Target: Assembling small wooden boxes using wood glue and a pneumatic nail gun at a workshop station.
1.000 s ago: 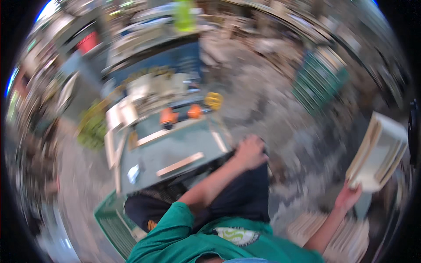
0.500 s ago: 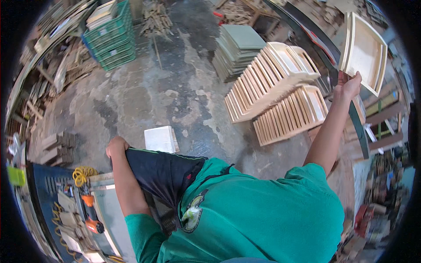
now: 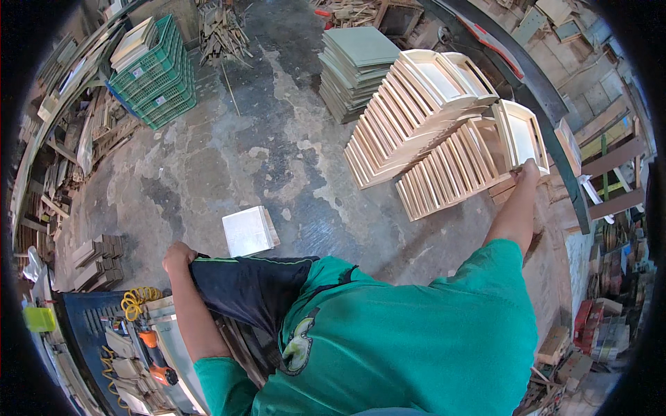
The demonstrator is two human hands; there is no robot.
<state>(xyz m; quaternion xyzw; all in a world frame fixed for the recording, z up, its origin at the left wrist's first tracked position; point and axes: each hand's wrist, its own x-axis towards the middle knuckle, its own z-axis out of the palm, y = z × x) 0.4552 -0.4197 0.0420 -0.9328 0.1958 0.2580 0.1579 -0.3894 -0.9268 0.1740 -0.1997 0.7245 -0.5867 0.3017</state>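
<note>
At the right, my right hand (image 3: 527,170) grips the near end of a pale wooden tray (image 3: 522,141) with a raised rim and a whitish base. The tray is tilted at the right end of the shorter stack of similar trays (image 3: 451,166); whether it touches the stack I cannot tell. Beside it, a taller stack of trays (image 3: 395,114) leans the same way. My left hand (image 3: 179,255) rests at the knee of my dark shorts (image 3: 243,281), its fingers mostly hidden.
A pile of grey-green boards (image 3: 357,59) stands behind the trays. White panels (image 3: 248,231) lie on the floor near my knee. Stacked green crates (image 3: 156,83) are at the far left. An orange-and-black nail gun (image 3: 156,357) and yellow coiled hose (image 3: 139,301) are at the lower left.
My right hand has brought the wooden tray down and left, from raised at the far right to the end of the shorter stack. My left hand stays at my knee. The view has shifted slightly.
</note>
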